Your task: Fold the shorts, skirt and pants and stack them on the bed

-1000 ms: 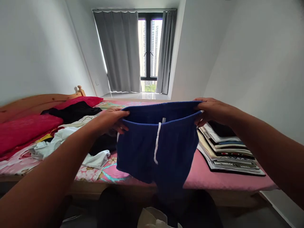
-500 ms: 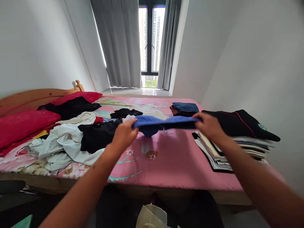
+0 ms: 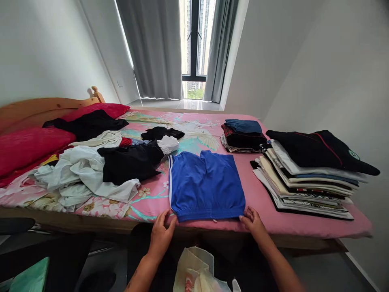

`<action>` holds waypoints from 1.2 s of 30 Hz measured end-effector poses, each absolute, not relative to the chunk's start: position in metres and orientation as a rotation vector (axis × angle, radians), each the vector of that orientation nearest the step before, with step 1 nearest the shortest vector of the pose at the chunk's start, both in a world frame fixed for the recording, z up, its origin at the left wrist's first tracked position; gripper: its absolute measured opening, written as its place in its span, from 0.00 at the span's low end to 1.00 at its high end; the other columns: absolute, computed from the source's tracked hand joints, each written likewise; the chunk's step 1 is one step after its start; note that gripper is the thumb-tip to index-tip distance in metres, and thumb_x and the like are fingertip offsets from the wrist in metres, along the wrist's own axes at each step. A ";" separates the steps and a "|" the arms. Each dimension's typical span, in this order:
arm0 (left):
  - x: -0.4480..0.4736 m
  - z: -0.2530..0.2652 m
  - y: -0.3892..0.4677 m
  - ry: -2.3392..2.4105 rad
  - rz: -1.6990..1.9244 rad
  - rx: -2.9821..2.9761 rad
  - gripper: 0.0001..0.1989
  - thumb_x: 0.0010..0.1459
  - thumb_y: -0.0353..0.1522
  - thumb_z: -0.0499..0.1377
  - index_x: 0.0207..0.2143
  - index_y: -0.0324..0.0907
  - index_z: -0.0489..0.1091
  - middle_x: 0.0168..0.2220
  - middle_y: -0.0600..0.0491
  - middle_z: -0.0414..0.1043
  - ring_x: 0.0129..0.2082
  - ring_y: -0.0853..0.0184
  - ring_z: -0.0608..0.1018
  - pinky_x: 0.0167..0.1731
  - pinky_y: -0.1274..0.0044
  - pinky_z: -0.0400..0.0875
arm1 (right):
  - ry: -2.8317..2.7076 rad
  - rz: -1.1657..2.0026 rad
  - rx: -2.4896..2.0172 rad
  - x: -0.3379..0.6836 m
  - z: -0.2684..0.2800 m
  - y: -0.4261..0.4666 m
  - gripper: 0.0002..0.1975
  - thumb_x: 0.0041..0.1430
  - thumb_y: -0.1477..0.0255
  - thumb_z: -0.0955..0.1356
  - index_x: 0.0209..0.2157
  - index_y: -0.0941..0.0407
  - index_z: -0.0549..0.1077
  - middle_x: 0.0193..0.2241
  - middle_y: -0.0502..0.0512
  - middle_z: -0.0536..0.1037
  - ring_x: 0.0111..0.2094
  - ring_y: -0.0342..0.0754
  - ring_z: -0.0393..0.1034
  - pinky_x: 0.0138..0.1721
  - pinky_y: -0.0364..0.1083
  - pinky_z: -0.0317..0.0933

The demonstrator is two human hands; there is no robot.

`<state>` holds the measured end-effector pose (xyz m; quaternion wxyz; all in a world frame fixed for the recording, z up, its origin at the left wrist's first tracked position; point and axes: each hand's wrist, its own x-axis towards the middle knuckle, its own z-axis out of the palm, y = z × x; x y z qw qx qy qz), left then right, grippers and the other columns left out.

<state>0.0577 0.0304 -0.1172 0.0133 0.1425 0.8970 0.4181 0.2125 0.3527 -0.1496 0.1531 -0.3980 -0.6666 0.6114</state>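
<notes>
Blue shorts (image 3: 206, 186) with white side stripes lie spread on the bed, waistband toward me and legs pointing away. At the waistband's left corner is my left hand (image 3: 162, 235), its thumb and fingers apart beside the cloth. My right hand (image 3: 255, 227) is at the opposite corner, fingers parted, with the thumb at the fabric edge. Neither hand appears to grip the shorts. Close to their left side lies a crumpled black garment (image 3: 130, 162), with a white bunched cloth (image 3: 168, 144) just behind it.
A tall stack of folded clothes (image 3: 306, 190) stands on the right, topped by a black garment (image 3: 313, 150). Behind it is a smaller folded pile (image 3: 243, 136). Loose white clothes (image 3: 82, 174) and red pillows (image 3: 33, 150) fill the left. The bed's edge (image 3: 273, 239) runs before me.
The blue shorts came down from being stretched in the air between both hands and now lie flat on the bed. Both hands moved toward me and loosened at the waistband corners.
</notes>
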 end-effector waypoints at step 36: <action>0.018 -0.121 0.023 2.652 0.471 1.911 0.33 0.51 0.17 0.46 0.58 0.46 0.59 0.63 0.48 0.54 0.64 0.61 0.54 0.60 0.58 0.50 | -2.613 0.220 0.205 0.226 -0.157 0.380 0.27 0.53 0.84 0.58 0.55 0.55 0.61 0.57 0.57 0.63 0.61 0.53 0.50 0.59 0.59 0.49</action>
